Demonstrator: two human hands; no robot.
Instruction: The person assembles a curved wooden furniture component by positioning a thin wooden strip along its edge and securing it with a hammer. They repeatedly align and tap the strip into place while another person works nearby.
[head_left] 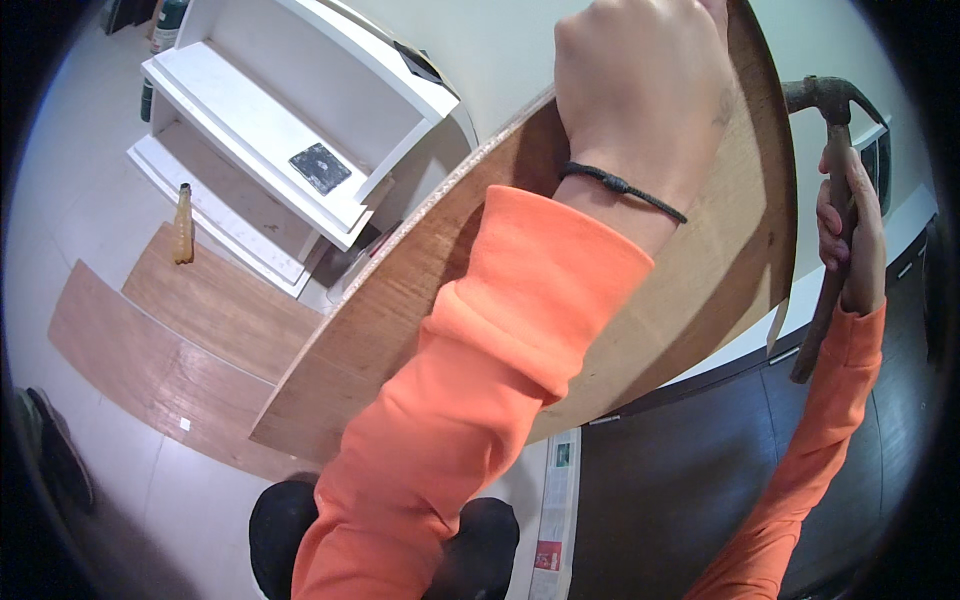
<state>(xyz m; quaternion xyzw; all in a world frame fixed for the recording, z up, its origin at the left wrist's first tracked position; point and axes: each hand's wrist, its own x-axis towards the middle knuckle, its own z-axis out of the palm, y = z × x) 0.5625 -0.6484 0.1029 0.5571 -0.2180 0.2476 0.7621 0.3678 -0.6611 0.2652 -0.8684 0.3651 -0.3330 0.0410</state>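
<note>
My right hand (pixel 845 225) is wrapped round the handle of a claw hammer (pixel 838 185), whose metal head is level with the board's right edge. A large brown wooden board (pixel 350 340) with a pale rough edge stands tilted in front of me. My left hand (pixel 645 75), with a black cord bracelet (pixel 615 182) at the wrist, is closed in a fist against the upper part of this board. Its fingertips are turned away, so what they grip is hidden. Both arms wear orange sleeves.
A white shelf unit (pixel 240 105) lies at the upper left, with a black square (pixel 320 168) on it. Brown panels (pixel 150 365) lie on the floor, a yellowish bottle-like object (pixel 183 230) beside them. Dark cabinet fronts (pixel 680 480) line the right.
</note>
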